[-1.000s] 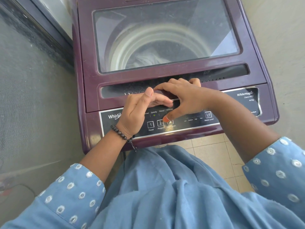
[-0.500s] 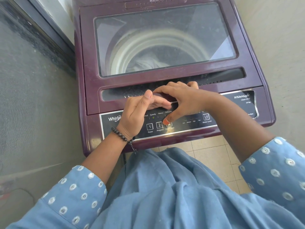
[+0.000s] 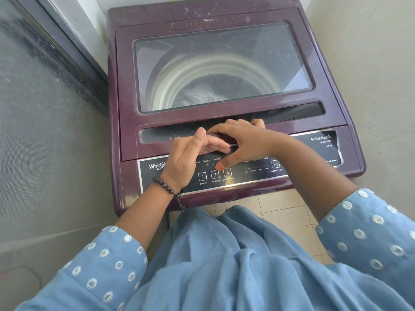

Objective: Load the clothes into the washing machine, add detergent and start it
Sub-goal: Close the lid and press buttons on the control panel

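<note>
A maroon top-load washing machine (image 3: 125, 122) stands in front of me with its glass lid (image 3: 222, 66) closed. Pale clothes (image 3: 197, 97) show through the glass at the bottom of the drum. My right hand (image 3: 244, 142) lies over the lid's front edge, fingers resting on the handle recess, and its thumb tip touches the control panel (image 3: 298, 173) just above and between the "2 Program" and "3 Start/Pause" buttons. My left hand (image 3: 188, 158) rests on the panel's left part with relaxed fingers pointing right, holding nothing. A green light glows under "Speedy".
A dark mesh screen door (image 3: 45, 131) and its frame run along the machine's left side. A grey wall (image 3: 370, 75) stands close on the right. Tiled floor (image 3: 280, 209) shows below the panel, with my blue garment (image 3: 224, 265) in the foreground.
My right thumb has lifted off the Start/Pause button and slid slightly up and left. My head has tilted up, showing more of the machine's back. Both hands otherwise stay in place.
</note>
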A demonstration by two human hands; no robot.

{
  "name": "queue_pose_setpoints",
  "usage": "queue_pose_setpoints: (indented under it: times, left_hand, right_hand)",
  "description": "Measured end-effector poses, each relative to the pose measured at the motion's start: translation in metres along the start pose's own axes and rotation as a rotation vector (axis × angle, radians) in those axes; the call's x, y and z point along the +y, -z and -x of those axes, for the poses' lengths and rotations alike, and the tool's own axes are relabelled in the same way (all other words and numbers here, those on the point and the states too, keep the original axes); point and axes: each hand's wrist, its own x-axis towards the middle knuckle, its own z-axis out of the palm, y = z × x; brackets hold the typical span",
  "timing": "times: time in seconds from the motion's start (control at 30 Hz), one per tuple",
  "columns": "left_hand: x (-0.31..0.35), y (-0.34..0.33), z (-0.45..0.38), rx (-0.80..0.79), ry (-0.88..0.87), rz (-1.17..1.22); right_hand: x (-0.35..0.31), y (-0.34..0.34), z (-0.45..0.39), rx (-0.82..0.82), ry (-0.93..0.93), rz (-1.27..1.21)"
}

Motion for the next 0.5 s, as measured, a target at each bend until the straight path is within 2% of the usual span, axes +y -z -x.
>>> queue_pose_setpoints:
  times: [0.5]
  left_hand:
    - [0.0052,-0.0044,-0.0001,0.058,0.051,0.017]
  right_hand:
    - [0.001,-0.0032,0.0,0.059,0.002,0.016]
